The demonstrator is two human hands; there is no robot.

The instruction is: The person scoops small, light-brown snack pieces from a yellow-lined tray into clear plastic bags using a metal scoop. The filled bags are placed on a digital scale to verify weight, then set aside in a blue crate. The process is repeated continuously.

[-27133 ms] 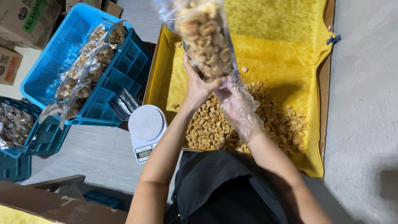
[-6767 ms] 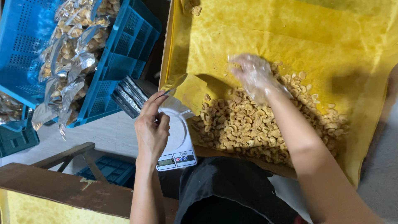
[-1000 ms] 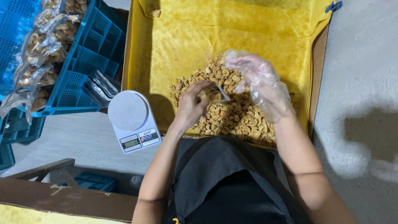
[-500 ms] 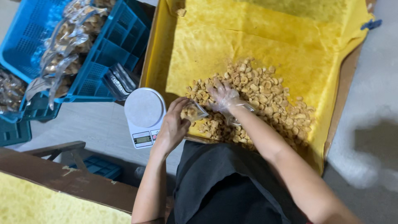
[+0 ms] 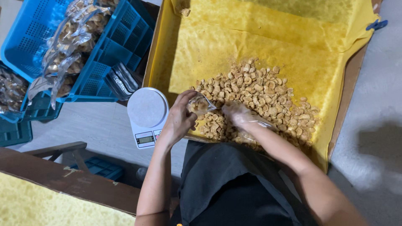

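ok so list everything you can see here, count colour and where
snack pieces: a heap, tan, on the yellow liner
yellow liner: one, in the big tray
clear bag: one, held over the heap
scale: one, white, left of the tray
blue crate: one, upper left, holding filled bags
empty bags: a stack, clear, beside the crate
wooden bench: brown, lower left
left hand: bare, gripping the bag
right hand: in a clear glove, at the bag's mouth
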